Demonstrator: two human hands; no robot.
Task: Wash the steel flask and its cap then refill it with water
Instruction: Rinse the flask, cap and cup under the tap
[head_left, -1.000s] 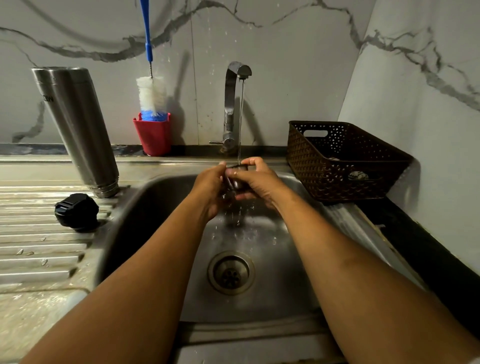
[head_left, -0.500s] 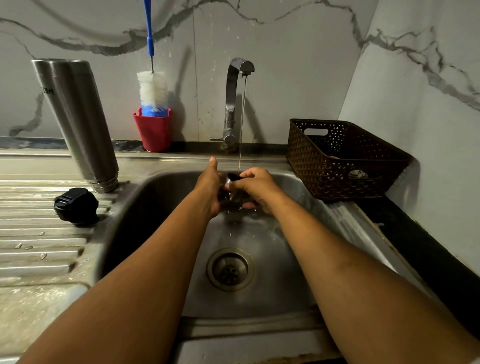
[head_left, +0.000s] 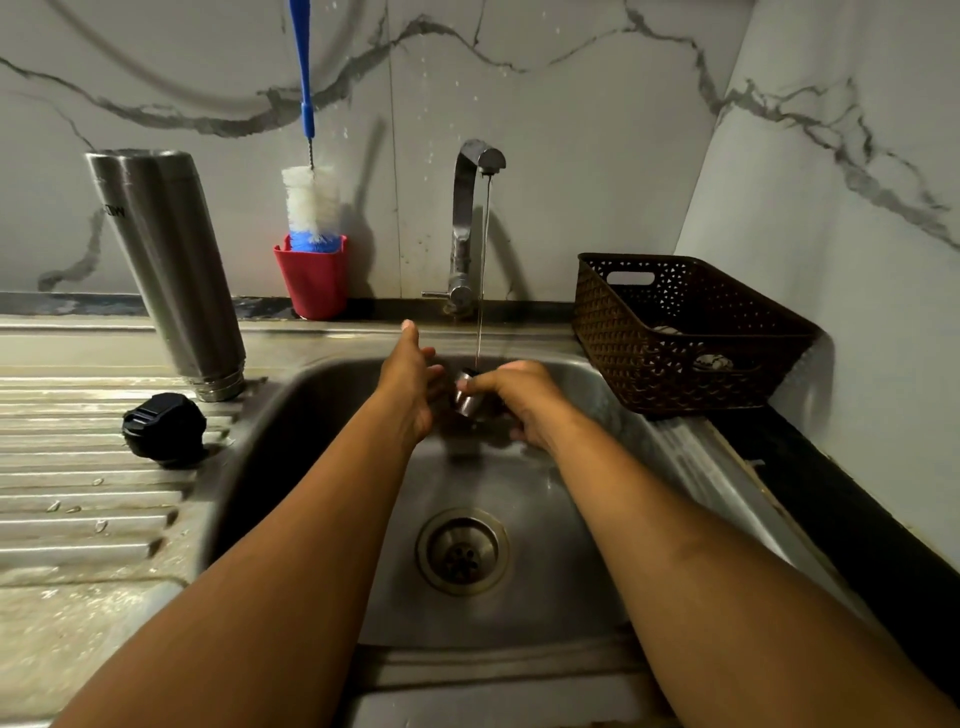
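Observation:
The tall steel flask (head_left: 171, 270) stands upside down on the drainboard at the left, mouth down. A black cap (head_left: 163, 427) lies in front of it on the ridges. Over the sink, my right hand (head_left: 524, 402) grips a small steel cap piece (head_left: 469, 399) under the thin stream from the tap (head_left: 470, 218). My left hand (head_left: 410, 382) is just left of that piece, fingers straight and spread, thumb pointing up; whether it touches the piece is hidden.
A red cup (head_left: 311, 278) with a blue-handled bottle brush (head_left: 311, 200) stands behind the sink (head_left: 571, 519). A brown woven basket (head_left: 675, 338) sits on the right counter against the wall. The drain (head_left: 462, 551) lies below my arms.
My left hand has come off the steel piece and its fingers have straightened. My right hand keeps the piece under the running water, a little lower in the sink.

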